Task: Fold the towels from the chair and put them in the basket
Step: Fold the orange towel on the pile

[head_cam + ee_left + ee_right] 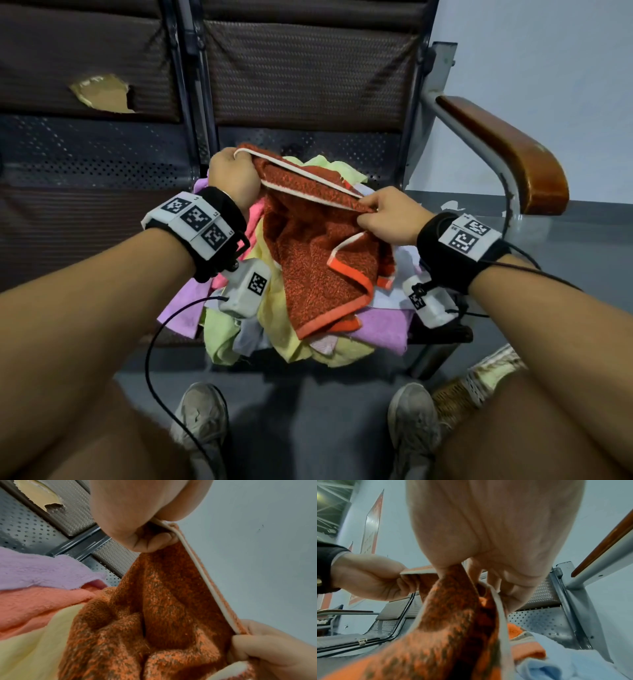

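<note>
Both hands, the left hand point(230, 174) and right hand point(388, 215), pinch the white hem of the orange towel point(318, 260) above the towel pile point(274, 329) on the chair point(507, 164), probably to stretch it for folding.

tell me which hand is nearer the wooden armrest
Right. The right hand pinches the orange towel just left of the armrest; the left hand is farther left.
</note>
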